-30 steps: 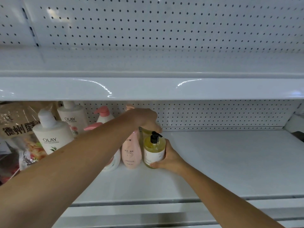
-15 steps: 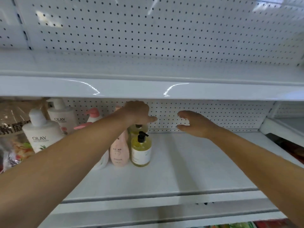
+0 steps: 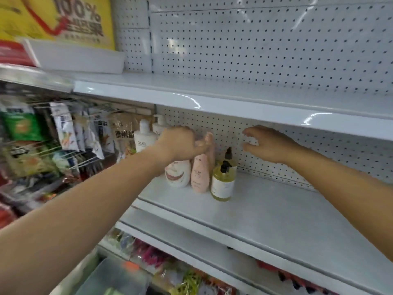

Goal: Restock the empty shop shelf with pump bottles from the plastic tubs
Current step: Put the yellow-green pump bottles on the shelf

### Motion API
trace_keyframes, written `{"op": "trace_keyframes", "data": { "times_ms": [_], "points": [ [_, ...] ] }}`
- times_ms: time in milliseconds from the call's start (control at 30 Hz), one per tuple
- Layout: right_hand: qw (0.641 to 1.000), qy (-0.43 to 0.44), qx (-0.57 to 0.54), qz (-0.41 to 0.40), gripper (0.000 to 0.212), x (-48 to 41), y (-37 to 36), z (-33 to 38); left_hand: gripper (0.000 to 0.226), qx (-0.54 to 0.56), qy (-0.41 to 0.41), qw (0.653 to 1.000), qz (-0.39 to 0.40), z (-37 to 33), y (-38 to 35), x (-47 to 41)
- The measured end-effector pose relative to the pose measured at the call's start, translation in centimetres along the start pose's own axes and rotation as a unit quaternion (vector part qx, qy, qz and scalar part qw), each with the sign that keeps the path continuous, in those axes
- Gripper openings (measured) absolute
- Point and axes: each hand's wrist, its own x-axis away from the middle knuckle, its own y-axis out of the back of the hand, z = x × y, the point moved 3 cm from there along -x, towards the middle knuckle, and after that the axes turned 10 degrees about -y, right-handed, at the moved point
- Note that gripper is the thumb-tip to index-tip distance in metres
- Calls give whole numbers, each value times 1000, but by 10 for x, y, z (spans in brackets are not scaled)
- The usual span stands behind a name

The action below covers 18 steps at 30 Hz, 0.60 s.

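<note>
Several pump bottles point(image 3: 222, 184) are seen standing at the left end of the shelf point(image 3: 276, 209), above which the left hand point(image 3: 180, 143) and right hand point(image 3: 268, 143) are held, fingers loosely curled, nothing gripped.

At the upper left of the frame we read "100%" in large dark figures on a yellow pack point(image 3: 63, 18). The Chinese characters under it are too blurred for us to make out. On the white bottle point(image 3: 143, 141) left of centre we read "OLA"; the rest of the word is hidden. A brown snack bag point(image 3: 124, 137) just left of it carries bold black Chinese characters, of which we read "德州". The print on the pink bottle point(image 3: 198, 177), the yellow bottle point(image 3: 222, 186) and the hanging packets point(image 3: 63, 126) at the left is too blurred for us to read.
</note>
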Motion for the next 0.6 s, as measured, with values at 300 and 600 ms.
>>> {"op": "trace_keyframes", "data": {
  "times_ms": [300,600],
  "points": [
    [981,175,-63,50,58,4,-63,177,78,-57,183,974,122,89,11,180],
    [934,326,-73,129,60,28,-159,372,88,-62,344,923,163,179,-25,377]
  ]
}}
